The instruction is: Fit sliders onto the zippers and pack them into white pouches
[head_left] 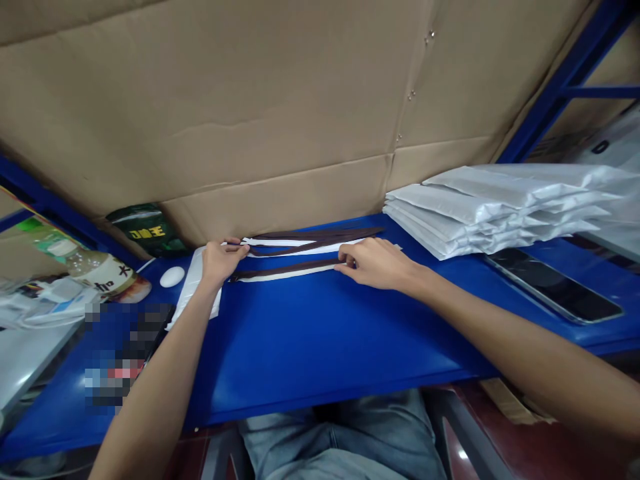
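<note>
Several long, thin strips, dark brown and white, lie across the blue table. At the left end of the back strips [300, 247], my left hand [223, 259] has its thumb and fingers pinched together; whether a strip end is between them is hard to tell. My right hand [373, 262] is closed on the right end of the nearer brown-and-white strip [290, 271], whose left end rests on the table just right of my left wrist. Beneath my left hand and forearm lies a white sheet or bag [194, 283].
White packets [465, 207] are stacked at the right, with a phone [555, 283] in front. On the left are a white oval object [173, 277], a dark green pouch [147, 230] and a bottle [103, 270]. Cardboard [250, 113] stands behind the blue table [320, 347].
</note>
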The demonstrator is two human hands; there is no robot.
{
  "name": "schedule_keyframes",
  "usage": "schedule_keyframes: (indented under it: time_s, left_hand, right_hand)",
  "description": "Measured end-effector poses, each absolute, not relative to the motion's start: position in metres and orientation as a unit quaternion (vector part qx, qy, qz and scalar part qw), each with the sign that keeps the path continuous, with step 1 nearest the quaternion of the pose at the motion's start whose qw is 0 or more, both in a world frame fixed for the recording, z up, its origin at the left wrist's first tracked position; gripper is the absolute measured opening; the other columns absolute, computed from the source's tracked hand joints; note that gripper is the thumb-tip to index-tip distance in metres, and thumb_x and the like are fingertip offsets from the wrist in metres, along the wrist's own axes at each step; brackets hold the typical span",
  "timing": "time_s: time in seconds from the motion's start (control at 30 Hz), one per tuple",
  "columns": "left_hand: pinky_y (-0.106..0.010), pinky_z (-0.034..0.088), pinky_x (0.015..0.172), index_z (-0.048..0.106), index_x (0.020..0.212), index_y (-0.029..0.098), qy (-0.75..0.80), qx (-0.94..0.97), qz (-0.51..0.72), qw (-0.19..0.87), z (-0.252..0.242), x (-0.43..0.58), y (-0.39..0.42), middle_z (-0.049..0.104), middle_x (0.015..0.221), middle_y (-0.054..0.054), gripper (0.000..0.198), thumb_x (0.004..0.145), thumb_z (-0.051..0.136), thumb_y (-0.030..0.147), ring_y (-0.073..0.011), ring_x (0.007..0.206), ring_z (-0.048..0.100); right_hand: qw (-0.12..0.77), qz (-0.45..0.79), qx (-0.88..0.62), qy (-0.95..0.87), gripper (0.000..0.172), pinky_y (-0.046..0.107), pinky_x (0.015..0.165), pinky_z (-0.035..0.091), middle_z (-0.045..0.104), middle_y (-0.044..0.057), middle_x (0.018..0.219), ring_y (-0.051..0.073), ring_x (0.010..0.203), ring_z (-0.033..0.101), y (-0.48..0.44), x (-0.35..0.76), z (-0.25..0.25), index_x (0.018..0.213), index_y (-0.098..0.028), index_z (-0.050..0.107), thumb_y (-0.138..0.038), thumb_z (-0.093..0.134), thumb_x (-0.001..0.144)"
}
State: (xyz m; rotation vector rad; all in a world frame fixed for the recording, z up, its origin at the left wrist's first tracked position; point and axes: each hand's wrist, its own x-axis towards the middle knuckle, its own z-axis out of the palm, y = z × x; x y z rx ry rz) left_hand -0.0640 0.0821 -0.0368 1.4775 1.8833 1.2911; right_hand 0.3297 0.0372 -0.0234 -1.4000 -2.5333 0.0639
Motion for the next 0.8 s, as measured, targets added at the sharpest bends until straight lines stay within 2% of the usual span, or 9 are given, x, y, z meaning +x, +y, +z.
schedule_keyframes:
  time_s: [0.1, 0.2, 0.33, 0.43, 0.6, 0.8]
  left_hand:
    - [-0.035, 0.064, 0.075, 0.077, 0.095, 0.015, 0.674, 0.564, 0.431, 0.204, -0.04, -0.072, 0.084, 0.082, 0.083, -0.011, 0.035, 0.069, 0.092, 0.033, -0.0283, 0.08, 0.081]
    - [-0.037, 0.064, 0.079, 0.079, 0.095, 0.014, 0.638, 0.606, 0.441, 0.179, -0.032, -0.068, 0.081, 0.083, 0.09, -0.014, 0.032, 0.074, 0.089, 0.037, -0.0289, 0.085, 0.081]
    - [-0.038, 0.065, 0.087, 0.081, 0.102, 0.016, 0.537, 0.673, 0.48, 0.168, -0.009, -0.021, 0.06, 0.083, 0.099, -0.013, 0.028, 0.085, 0.084, 0.038, -0.0264, 0.093, 0.08]
    - [-0.036, 0.066, 0.088, 0.08, 0.104, 0.019, 0.474, 0.706, 0.489, 0.193, 0.0, 0.029, 0.03, 0.082, 0.105, -0.01, 0.021, 0.091, 0.081, 0.036, -0.0239, 0.095, 0.08]
    - [-0.031, 0.068, 0.081, 0.079, 0.104, 0.023, 0.422, 0.738, 0.474, 0.228, -0.01, 0.083, -0.008, 0.082, 0.102, -0.005, 0.011, 0.097, 0.077, 0.031, -0.0198, 0.09, 0.08]
    - [-0.029, 0.068, 0.082, 0.078, 0.102, 0.023, 0.405, 0.766, 0.467, 0.177, -0.013, 0.088, -0.014, 0.08, 0.099, -0.003, 0.005, 0.099, 0.074, 0.024, -0.0169, 0.088, 0.078]
  right_hand:
    - [0.129, 0.026, -0.482, -0.866, 0.027, 0.032, 0.055, 0.033, 0.08, 0.006, 0.088, 0.026, 0.078, 0.076, 0.037, 0.331, -0.024, 0.103, -0.024, 0.074, -0.048, 0.063, 0.102]
    - [0.159, 0.045, -0.474, -0.865, 0.023, 0.033, 0.058, 0.038, 0.08, 0.005, 0.087, 0.026, 0.078, 0.075, 0.038, 0.33, -0.024, 0.103, -0.023, 0.074, -0.044, 0.064, 0.102]
    - [0.285, 0.157, -0.416, -0.849, 0.022, 0.032, 0.073, 0.05, 0.081, 0.005, 0.095, 0.022, 0.086, 0.076, 0.034, 0.324, -0.022, 0.111, -0.022, 0.076, -0.039, 0.065, 0.102]
    - [0.357, 0.263, -0.351, -0.825, 0.026, 0.03, 0.079, 0.053, 0.081, 0.004, 0.1, 0.019, 0.088, 0.074, 0.027, 0.316, -0.018, 0.112, -0.022, 0.077, -0.043, 0.064, 0.104]
    - [0.351, 0.356, -0.308, -0.81, 0.038, 0.029, 0.075, 0.051, 0.08, 0.003, 0.088, 0.018, 0.079, 0.071, 0.019, 0.306, -0.019, 0.096, -0.02, 0.079, -0.053, 0.063, 0.104]
    - [0.359, 0.347, -0.319, -0.805, 0.031, 0.029, 0.073, 0.05, 0.078, 0.002, 0.08, 0.017, 0.074, 0.069, 0.017, 0.303, -0.023, 0.083, -0.019, 0.077, -0.042, 0.068, 0.101]
